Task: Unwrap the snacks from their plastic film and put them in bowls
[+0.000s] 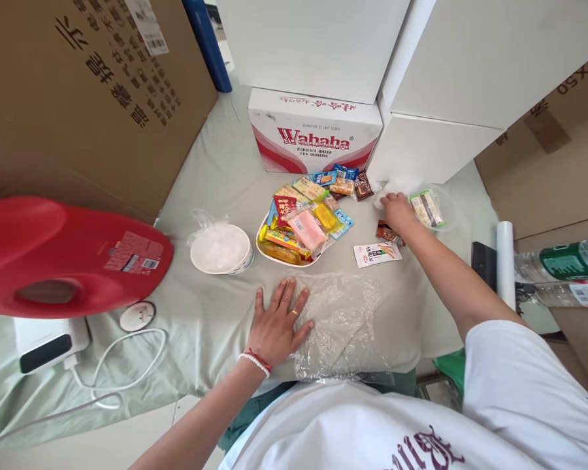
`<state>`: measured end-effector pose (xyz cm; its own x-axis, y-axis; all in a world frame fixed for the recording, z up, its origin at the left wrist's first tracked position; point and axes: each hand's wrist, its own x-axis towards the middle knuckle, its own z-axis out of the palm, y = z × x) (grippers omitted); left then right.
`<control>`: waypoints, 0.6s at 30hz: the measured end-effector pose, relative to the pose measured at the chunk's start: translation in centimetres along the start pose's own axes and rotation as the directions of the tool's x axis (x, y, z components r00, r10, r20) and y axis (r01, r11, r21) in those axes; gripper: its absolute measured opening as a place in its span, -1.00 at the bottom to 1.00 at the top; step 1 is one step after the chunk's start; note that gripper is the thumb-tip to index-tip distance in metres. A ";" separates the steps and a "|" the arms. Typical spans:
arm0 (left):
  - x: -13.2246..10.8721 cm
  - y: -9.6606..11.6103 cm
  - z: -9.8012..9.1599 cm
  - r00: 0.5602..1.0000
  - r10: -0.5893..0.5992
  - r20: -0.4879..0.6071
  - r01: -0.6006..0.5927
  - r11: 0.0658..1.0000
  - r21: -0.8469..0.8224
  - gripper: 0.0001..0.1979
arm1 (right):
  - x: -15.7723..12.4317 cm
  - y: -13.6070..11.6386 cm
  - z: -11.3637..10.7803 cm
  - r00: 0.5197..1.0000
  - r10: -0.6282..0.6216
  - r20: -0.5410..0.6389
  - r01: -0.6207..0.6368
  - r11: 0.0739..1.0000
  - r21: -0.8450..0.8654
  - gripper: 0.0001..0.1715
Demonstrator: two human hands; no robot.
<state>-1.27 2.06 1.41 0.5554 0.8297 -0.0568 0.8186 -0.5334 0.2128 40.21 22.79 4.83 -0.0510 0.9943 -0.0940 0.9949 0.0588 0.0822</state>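
My left hand [277,326] lies flat with its fingers spread on the green cloth. Its thumb touches the edge of a clear plastic bag [340,320] that lies flat in front of me. Further off to the right, my right hand [398,212] has its fingers bent together on a thin, crumpled plastic bag [385,189]. A brown snack packet [389,232] lies partly under that wrist, with a white snack packet [377,254] just nearer to me. Beside the wrist is a clear bowl [451,207] holding a pale green wrapped snack [427,209].
A white bowl [263,250] heaped with wrapped snacks [308,228] stands mid-table. Left of it is a paper bowl [240,261] with clear plastic inside. A Wahaha carton [318,134] stands behind. A red jug [78,254] and a white cabled device [51,343] are at left.
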 end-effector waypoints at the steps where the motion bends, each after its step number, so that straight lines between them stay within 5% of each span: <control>1: 0.0 0.0 0.0 1.000 0.002 -0.001 -0.002 1.000 0.004 -0.30 | 0.6 0.3 0.3 0.998 0.050 -0.035 -0.050 0.999 0.011 -0.52; 5: 0.0 0.0 0.1 1.000 -0.001 0.000 0.001 1.000 0.012 -0.31 | 4.2 0.9 0.3 0.978 0.197 -0.066 -0.192 0.978 0.085 -0.44; 11: 0.0 0.0 0.2 1.000 -0.002 -0.018 0.002 1.000 0.013 -0.34 | 6.6 -0.1 -0.7 0.969 0.244 -0.039 -0.239 0.965 0.110 -0.37; 15: 0.0 0.0 0.1 1.000 0.000 -0.021 0.000 1.000 0.010 -0.35 | 4.3 -0.8 -3.0 0.976 0.201 -0.081 -0.195 0.978 0.078 -0.28; 18: 0.1 0.1 0.1 1.000 0.001 -0.029 -0.001 1.000 0.009 -0.35 | -0.3 -0.8 -5.7 0.967 0.177 -0.185 -0.175 0.984 0.029 -0.33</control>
<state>-1.16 2.08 1.30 0.5520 0.8334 -0.0286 0.8194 -0.5357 0.2040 38.97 22.92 10.41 0.1105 0.9880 0.1075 0.9906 -0.1182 0.0687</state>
